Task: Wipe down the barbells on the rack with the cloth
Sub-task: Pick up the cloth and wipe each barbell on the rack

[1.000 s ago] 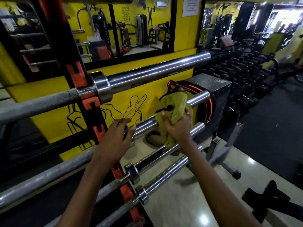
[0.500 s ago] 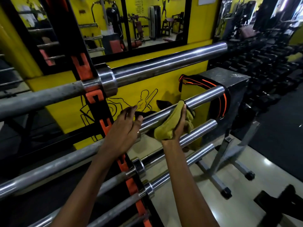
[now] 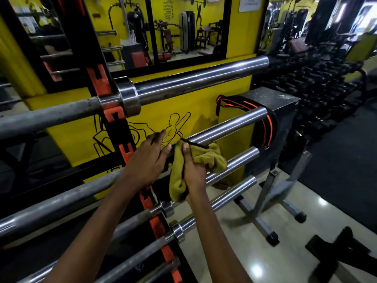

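Wiping the second bar. The right hand grips the cloth, bunched against the sleeve; loose folds hang below the palm and spill past the knuckles. The left hand, just beside the grip on its rack side, rests on the bar, fingers nearly straight. For a good pass, likely: wrap the cloth fully round, squeeze, draw outward from the grip to the bare end, twisting to reach the underside

Narrow gaps between stacked barbell sleeves; rack upright blocks left, black box behind; floor side open
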